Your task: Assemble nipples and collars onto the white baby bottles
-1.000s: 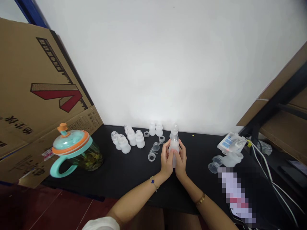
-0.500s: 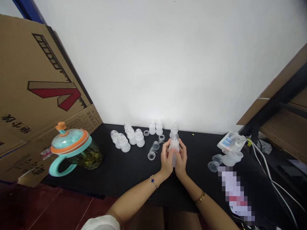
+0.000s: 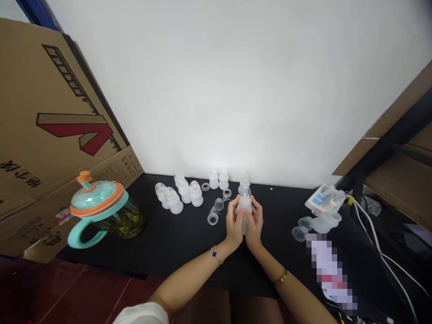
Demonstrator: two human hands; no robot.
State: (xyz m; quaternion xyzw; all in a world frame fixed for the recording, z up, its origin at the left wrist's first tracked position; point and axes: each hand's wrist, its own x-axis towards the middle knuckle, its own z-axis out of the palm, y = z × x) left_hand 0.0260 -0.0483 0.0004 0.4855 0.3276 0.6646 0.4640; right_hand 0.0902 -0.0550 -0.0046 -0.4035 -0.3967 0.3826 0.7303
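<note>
A translucent white baby bottle [image 3: 244, 204] with a clear nipple top stands upright between both my hands on the black table [image 3: 175, 243]. My left hand [image 3: 234, 225] wraps its left side and my right hand [image 3: 254, 226] wraps its right side, fingers curled round the body. Behind it another white bottle [image 3: 245, 180] stands near the wall. Loose clear rings and nipples [image 3: 216, 211] lie just left of my left hand.
Several small white bottles [image 3: 178, 195] cluster at the back left. A teal and orange lidded jug [image 3: 101, 211] stands by a cardboard box [image 3: 50, 135]. At right lie a white device [image 3: 322, 200], clear cups [image 3: 302, 229], cables [image 3: 381, 252] and a dark shelf frame [image 3: 388, 144].
Both hands stay wrapped on the bottle with only slight finger shifts. The view has drifted a little; nothing else moved.
</note>
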